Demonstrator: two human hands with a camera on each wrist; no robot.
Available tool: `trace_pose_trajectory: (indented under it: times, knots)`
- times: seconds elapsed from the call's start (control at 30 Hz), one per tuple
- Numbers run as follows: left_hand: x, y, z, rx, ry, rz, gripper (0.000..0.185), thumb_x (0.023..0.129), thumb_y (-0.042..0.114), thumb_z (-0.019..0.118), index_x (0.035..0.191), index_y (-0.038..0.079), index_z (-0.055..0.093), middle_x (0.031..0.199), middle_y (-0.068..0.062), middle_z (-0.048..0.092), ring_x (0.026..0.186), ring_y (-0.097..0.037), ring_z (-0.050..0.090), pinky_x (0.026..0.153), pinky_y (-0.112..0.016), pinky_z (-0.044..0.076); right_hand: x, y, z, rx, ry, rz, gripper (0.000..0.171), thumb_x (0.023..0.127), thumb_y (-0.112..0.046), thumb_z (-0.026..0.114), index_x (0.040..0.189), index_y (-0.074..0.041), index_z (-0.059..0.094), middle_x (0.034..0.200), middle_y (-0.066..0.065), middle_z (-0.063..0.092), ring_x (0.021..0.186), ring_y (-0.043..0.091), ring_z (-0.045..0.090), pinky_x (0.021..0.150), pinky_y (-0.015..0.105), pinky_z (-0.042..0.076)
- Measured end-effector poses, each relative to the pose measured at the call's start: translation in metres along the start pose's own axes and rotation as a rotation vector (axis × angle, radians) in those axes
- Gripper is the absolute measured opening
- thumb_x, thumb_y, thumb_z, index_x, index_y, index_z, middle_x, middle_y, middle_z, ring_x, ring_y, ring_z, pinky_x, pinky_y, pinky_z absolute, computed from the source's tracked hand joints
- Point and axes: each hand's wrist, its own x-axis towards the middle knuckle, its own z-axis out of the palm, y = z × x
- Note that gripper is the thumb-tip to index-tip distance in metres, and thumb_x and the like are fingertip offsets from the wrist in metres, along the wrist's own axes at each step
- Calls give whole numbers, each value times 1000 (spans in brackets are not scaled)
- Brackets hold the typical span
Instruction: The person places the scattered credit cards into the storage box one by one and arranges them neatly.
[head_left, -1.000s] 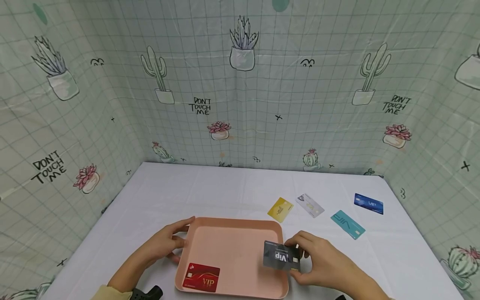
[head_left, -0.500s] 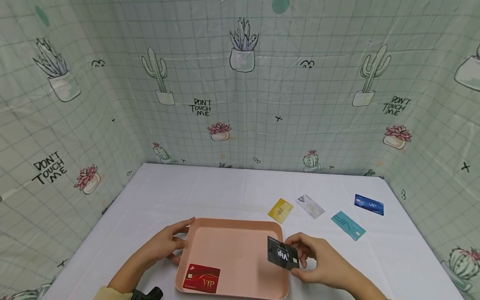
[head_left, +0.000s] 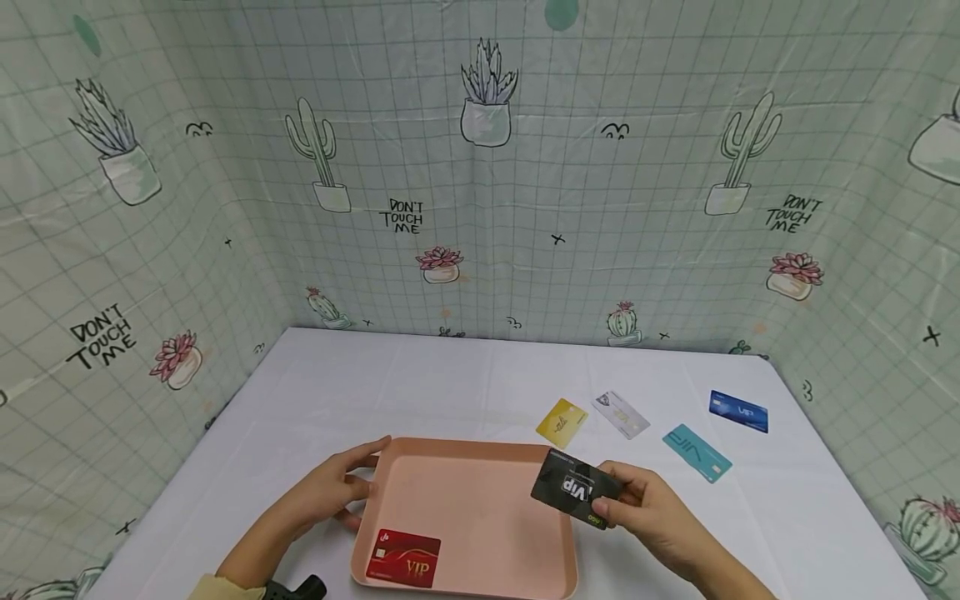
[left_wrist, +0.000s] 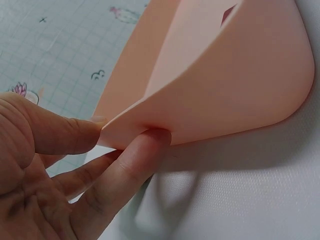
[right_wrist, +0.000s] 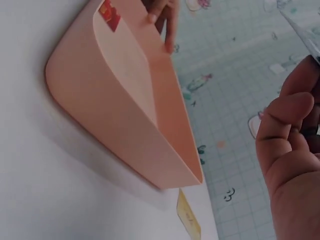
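In the head view my right hand (head_left: 647, 510) pinches a black VIP card (head_left: 573, 490), thumb over its near corner. The card is tilted above the right rim of a pink tray (head_left: 465, 450). In the right wrist view only an edge of this card (right_wrist: 302, 36) shows, above the curled fingers. My left hand (head_left: 324, 492) rests against the tray's outer left side, with fingertips reaching the far left corner. The left wrist view shows its fingers (left_wrist: 145, 150) touching the outer wall. A red VIP card (head_left: 403, 558) lies face up in the tray's near left corner.
Beyond the tray's far right corner lie a yellow card (head_left: 562, 422) and a silver card (head_left: 620, 414). Farther right are a teal card (head_left: 697, 453) and a blue card (head_left: 738, 412). A patterned cloth (head_left: 480, 200) stands around the white table (head_left: 420, 375).
The black card has been turned and lifted, showing more of its printed face, and its far edge swings away from me. My left hand, the tray and the other cards stay put.
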Motion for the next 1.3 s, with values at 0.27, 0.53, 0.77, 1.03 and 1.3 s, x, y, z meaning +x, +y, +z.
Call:
trace_pose_trajectory:
  times: [0.27, 0.53, 0.77, 1.03, 1.3]
  knots:
    - [0, -1, -1, 9, -5, 12, 73, 91, -5, 61, 160, 9, 39, 148, -33, 46, 93, -24, 67, 61, -45, 64, 2, 1, 1, -22, 41, -18, 23, 105, -11, 50, 111, -20, 71, 97, -6, 66, 84, 8, 59, 76, 23, 52]
    - [3, -3, -1, 10, -16, 26, 74, 92, -4, 60, 161, 9, 36, 150, -34, 43, 94, -23, 66, 60, -45, 64, 4, -2, 2, -96, 89, -7, 23, 106, -14, 50, 102, -20, 71, 89, -8, 66, 81, 8, 58, 71, 27, 48]
    - [2, -3, -2, 0, -22, 26, 74, 91, -4, 60, 161, 9, 37, 150, -33, 44, 92, -24, 66, 61, -45, 64, 9, -8, 3, -38, 92, 138, 27, 110, -28, 46, 111, -13, 68, 101, -4, 67, 93, 11, 64, 85, 30, 57]
    - [0, -4, -2, 3, -17, 18, 74, 91, -5, 60, 160, 10, 38, 150, -33, 45, 92, -24, 66, 61, -45, 64, 8, -16, 10, 313, -82, 263, 43, 112, -41, 37, 143, -11, 32, 120, 15, 69, 103, 31, 75, 76, 36, 65]
    - [0, -5, -2, -1, -16, 19, 74, 91, -4, 60, 160, 10, 39, 148, -33, 47, 93, -25, 66, 61, -46, 64, 6, -13, 13, 302, -81, 257, 67, 107, -13, 48, 159, -5, 7, 121, 13, 70, 100, 18, 74, 78, 22, 59]
